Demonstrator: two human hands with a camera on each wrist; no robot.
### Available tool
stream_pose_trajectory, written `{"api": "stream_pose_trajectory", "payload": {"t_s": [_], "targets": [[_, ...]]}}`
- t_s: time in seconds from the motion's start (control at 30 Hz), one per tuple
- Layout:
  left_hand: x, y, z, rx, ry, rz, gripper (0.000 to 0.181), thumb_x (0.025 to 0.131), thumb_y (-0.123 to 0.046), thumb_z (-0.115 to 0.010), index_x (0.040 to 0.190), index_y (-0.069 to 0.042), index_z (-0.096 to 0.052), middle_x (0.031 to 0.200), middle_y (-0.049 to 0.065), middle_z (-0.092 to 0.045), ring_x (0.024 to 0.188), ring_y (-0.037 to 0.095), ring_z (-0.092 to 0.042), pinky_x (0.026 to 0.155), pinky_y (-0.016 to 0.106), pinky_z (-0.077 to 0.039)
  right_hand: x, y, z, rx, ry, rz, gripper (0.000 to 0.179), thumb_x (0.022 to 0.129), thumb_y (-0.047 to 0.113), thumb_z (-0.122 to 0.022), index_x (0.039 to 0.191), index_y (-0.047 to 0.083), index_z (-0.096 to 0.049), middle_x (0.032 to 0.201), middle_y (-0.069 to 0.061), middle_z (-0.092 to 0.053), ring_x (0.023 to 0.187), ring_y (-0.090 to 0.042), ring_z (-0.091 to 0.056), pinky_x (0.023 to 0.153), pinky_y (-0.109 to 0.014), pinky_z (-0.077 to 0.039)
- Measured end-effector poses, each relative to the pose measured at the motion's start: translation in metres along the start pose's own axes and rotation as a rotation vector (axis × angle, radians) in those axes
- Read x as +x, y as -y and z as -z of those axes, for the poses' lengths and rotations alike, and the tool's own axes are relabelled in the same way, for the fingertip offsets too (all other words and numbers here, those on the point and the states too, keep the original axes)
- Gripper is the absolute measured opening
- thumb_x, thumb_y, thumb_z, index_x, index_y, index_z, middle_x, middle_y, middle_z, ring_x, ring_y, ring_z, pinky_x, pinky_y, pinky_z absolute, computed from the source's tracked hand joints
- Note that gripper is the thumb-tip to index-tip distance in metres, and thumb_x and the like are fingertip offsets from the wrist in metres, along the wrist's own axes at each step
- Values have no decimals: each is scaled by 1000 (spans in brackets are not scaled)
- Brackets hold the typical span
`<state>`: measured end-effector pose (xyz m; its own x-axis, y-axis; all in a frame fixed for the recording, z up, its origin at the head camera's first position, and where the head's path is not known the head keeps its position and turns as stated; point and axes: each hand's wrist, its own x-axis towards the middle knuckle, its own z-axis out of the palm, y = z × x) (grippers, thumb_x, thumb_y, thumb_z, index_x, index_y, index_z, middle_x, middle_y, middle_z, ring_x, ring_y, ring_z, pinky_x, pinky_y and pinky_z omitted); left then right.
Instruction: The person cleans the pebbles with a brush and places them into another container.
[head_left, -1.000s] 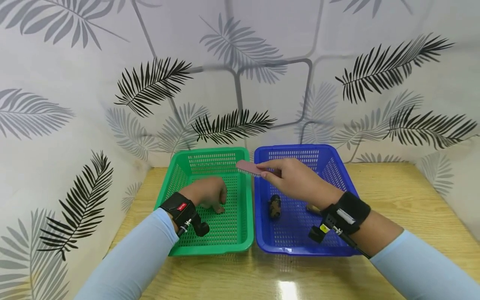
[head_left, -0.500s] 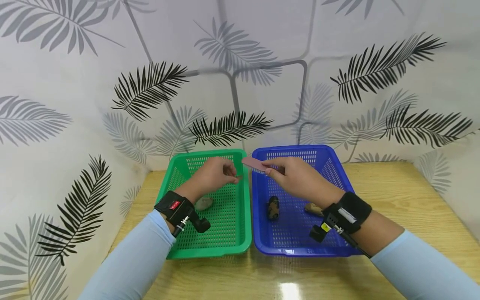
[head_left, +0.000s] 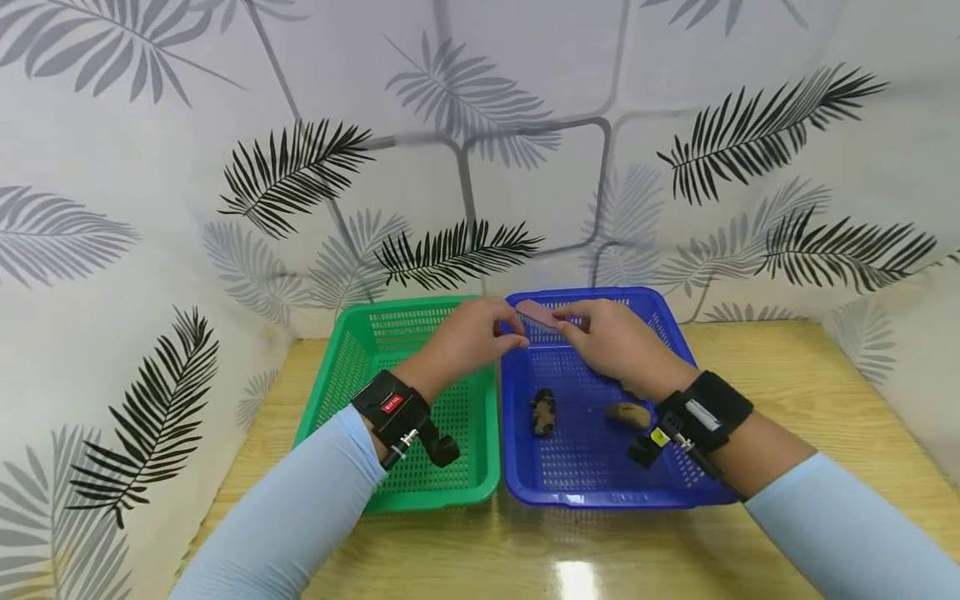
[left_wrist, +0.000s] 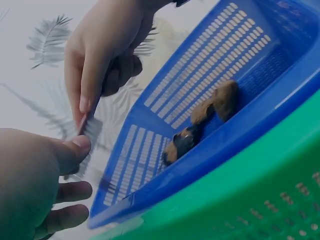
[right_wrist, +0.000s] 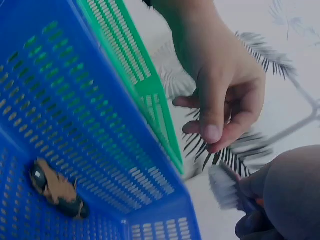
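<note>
My right hand (head_left: 618,342) pinches a small brush (head_left: 536,313) by one end, above the back of the blue basket (head_left: 615,498). The brush has a pinkish back, and its pale bristles show in the right wrist view. My left hand (head_left: 476,333) is beside the brush's free end, thumb and fingers loosely bent. The right wrist view shows a gap between this hand and the bristles, and I see nothing held in it. Inside the blue basket lie a dark stone-like lump (head_left: 543,412) with tan patches and a brown one (head_left: 628,415). Another dark lump is partly hidden below my right hand.
A green basket (head_left: 491,467) stands close beside the blue one, on its left. Both are on a wooden table (head_left: 772,375). Behind rises a pale wall covering (head_left: 555,192) printed with leaves.
My left hand has risen out of the green basket and moved right to the brush. My right hand has shifted slightly right, still pinching the brush. A pale stone-like lump showed briefly in the green basket.
</note>
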<state>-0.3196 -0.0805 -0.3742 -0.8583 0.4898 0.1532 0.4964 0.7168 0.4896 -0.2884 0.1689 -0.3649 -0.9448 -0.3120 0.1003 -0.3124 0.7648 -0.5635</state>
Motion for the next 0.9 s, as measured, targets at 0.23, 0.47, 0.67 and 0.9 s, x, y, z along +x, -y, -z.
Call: {"api": "stream_pose_trajectory", "payload": {"t_s": [0.23,0.47,0.67,0.9], "targets": [[17,-20,-13,114,215,-104,23,116,-28,-71,119,-13,-88,106,1,-84,86,15,-71,77,32,-61,1,-19,12,-4,25,-66,41,120,27,-58,156,12,-70,58,7,-41,49,-11,-35,48,-25,-30],[31,-44,-41,358,438,-138,17,114,-10,-66,116,-10,-83,113,1,-82,98,15,-73,88,31,-65,1,-25,15,-2,25,-75,42,120,29,-58,156,12,-70,56,8,-46,48,-11,-39,47,-26,-33],[36,-56,-64,527,567,-129,13,98,-12,-88,102,-13,-76,96,-3,-72,86,15,-62,80,32,-60,0,-29,15,-27,6,-69,42,119,28,-59,155,11,-71,54,9,-39,48,-11,-35,47,-25,-31],[35,-59,-75,602,569,-90,21,108,-12,-77,129,-10,-77,122,3,-81,101,16,-69,103,35,-64,-1,-32,15,-4,1,-80,41,119,29,-59,155,12,-72,54,8,-43,48,-12,-42,47,-26,-35]]}}
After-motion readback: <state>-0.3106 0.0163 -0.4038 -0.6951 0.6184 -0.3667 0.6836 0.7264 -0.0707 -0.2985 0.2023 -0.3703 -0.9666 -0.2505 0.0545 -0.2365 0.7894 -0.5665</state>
